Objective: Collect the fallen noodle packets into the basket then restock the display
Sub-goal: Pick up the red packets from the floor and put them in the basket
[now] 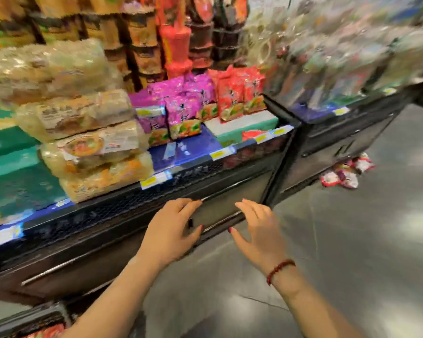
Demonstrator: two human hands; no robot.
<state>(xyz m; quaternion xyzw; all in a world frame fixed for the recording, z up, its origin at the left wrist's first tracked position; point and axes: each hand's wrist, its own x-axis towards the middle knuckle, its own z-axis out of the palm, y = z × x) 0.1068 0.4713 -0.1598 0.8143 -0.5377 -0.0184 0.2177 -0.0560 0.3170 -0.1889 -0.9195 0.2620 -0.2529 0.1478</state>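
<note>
Both hands empty, fingers spread: left hand point(171, 230), right hand point(259, 230). Fallen packets point(344, 173) lie on floor, well ahead-right; right hand nearer.

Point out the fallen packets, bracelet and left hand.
fallen packets point(344, 175): head view, middle of the floor pile
bracelet point(280, 269): head view, beads on the wrist
left hand point(170, 231): head view, back of hand

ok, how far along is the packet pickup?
Little looks done: what may be the basket at lower left shows some red packets, but it's blurred. In hand: nothing, left hand and right hand are open. Left: fallen packets lie on the floor by the display; its blue shelf has gaps.
</note>
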